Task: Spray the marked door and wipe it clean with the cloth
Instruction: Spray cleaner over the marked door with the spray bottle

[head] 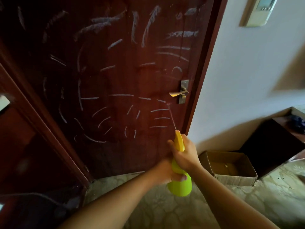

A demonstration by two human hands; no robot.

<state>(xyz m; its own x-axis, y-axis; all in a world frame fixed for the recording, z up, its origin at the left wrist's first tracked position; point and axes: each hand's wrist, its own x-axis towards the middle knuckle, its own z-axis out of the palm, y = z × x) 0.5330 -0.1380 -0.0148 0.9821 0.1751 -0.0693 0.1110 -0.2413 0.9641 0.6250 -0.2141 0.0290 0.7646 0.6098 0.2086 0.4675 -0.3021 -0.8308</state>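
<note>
Dark red-brown door (115, 80) is filling most of the view, standing covered in pale chalk-like marks (99, 27), short strokes and curves scattered over its whole panel. Brass door handle (179, 93) is sitting at the door's right edge. Both hands are holding a spray bottle (180, 184) just in front of the door's lower right part, below the handle. Right hand (184, 154) is clenching around the bottle's neck, fingers wrapped at the yellow spray head (179, 141), which is sticking up above the hand and pointing at the door. Left hand (166, 172) is gripping the lime-green body from the left side, fingers curling under it; the bottle's base is hanging below both hands. A thin jet of spray (171, 116) is running from the nozzle up to the door, landing on the marks just left of and below the handle. White wall (247, 80) is standing right of the door, with an open cardboard box (231, 169) on the floor (181, 212) at its foot. Cloth not visible to point at.
</note>
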